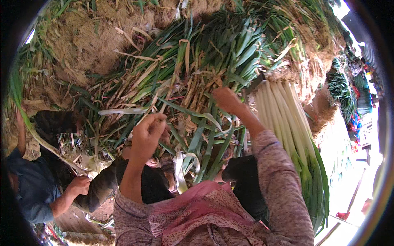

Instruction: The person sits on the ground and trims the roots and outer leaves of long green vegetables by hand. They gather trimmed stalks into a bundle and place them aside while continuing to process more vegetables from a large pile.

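My left hand (149, 133) is raised in front of me with its fingers curled at the end of a thin, pale leaf strip; whether it grips the strip is not clear. To its right, my right hand (227, 100) reaches to the pile of green onions (197, 70) with dry outer leaves; its fingertips are partly hidden among the stalks. Loose green leaves (197, 138) and a curled white peel (180, 169) lie below and between my hands. Beside my right forearm is a neat row of cleaned green onions (280, 113), white shanks up against a dark metal edge (257, 83).
A co-worker in a dark blue shirt (34, 187) sits at the left, a hand (79, 185) holding one long green onion (46, 143). Root-covered bundles (86, 43) stand piled along the back. More bundles (340, 86) are at the right, near bright light.
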